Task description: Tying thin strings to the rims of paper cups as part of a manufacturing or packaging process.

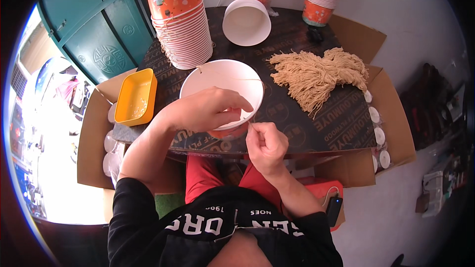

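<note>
A dark board laid over an open cardboard box serves as the desk, with stacks of orange paper bowls at twelve o'clock. A white paper bowl sits just in front of the person. The left hand is draped over its near rim, fingers curled inward, grip narrow. A thin string is pinched in the right hand, which sits at five o'clock from the bowl, touching its rim; the strand runs up toward eleven o'clock. A bundle of tan strings lies at two o'clock, a yellow tray at nine
</note>
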`<state>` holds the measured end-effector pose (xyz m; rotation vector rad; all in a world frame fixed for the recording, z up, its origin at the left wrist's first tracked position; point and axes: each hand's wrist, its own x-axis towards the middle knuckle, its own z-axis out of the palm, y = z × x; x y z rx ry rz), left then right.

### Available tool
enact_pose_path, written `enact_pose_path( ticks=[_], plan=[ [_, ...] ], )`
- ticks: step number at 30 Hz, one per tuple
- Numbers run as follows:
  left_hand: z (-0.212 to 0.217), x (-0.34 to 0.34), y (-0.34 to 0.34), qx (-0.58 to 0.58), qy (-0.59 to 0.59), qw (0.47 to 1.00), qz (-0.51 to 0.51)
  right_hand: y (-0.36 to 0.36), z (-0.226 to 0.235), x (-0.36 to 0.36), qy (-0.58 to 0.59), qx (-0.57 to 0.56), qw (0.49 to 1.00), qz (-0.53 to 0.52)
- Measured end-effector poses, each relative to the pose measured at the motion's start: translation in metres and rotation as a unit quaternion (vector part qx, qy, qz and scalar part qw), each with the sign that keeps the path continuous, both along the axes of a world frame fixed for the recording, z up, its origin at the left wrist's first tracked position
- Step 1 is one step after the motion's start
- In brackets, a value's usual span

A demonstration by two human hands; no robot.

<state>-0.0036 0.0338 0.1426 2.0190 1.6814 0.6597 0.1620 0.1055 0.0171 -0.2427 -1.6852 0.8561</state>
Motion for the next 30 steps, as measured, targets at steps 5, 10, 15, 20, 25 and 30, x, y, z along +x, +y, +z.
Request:
enact_pose_path(
  ticks=[5,10,15,20,25,30],
  plan=[
    [-0.010,-0.005,0.009,-0.025,-0.034,0.999,-0.034,0.001,0.000,-0.004,-0.002,0.003,1.000,0.001],
    [-0.011,-0.002,0.009,-0.038,-0.035,0.998,-0.019,0.003,-0.002,-0.004,-0.011,0.028,1.000,0.006],
    [-0.009,0.003,0.009,-0.020,-0.018,1.000,0.011,0.003,0.002,-0.001,-0.016,0.031,0.999,0.007],
    [-0.008,0.000,0.003,-0.001,-0.032,0.998,0.052,0.000,0.014,0.012,-0.088,-0.019,0.996,0.001],
    [-0.001,0.006,-0.002,-0.030,-0.056,0.988,0.144,0.004,0.015,0.007,-0.096,0.022,0.995,-0.010],
    [-0.017,0.003,-0.001,0.004,-0.119,0.981,0.152,0.006,0.020,0.003,-0.084,0.047,0.995,-0.007]
  ],
)
